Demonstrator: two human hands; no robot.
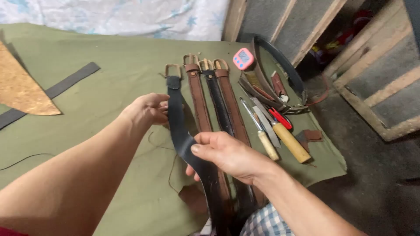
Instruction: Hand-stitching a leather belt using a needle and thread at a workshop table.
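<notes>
Both my hands hold a dark blue-black leather belt (177, 118) with a brass buckle (172, 70) that lies on the green cloth (109, 96). My left hand (148, 109) pinches the strap's left edge just below the buckle end. My right hand (223, 153) grips the strap lower down, where it bends toward me. Just to the right lie three more buckled belts side by side: a brown one (199, 98), a black one (218, 102) and another brown one (232, 105).
Wooden-handled tools (286, 140), a red-handled tool (280, 118), a pink digital timer (243, 58) and coiled straps (280, 70) sit at the right. A dark strap (65, 83) and a tan leather sheet (22, 87) lie left. Loose thread (162, 146) trails on the cloth. Concrete floor lies beyond the cloth's right edge.
</notes>
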